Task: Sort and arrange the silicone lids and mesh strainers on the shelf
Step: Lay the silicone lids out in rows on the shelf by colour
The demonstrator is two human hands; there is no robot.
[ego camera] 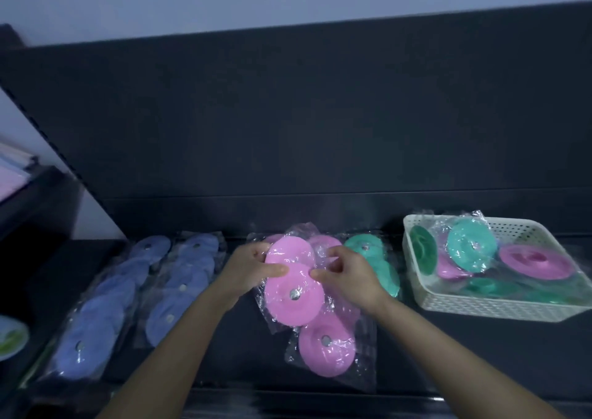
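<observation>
L hand (246, 269) + R hand (350, 276) | fingers (278, 270) pinch bagged pink lid (290, 253) | lid btwn both thumbs

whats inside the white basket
Lids in clear bags: a teal lid on top, a pink lid at the right, a dark green lid upright against the left wall. Whatever lies under them in the basket is covered.

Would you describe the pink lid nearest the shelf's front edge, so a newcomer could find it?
On the dark shelf, blue lids lie left and a white basket stands right. Between them sits a pink pile; the wanted pink lid is its nearest, bagged. Unlike those behind, it is untouched by the left hand or right hand.
</observation>
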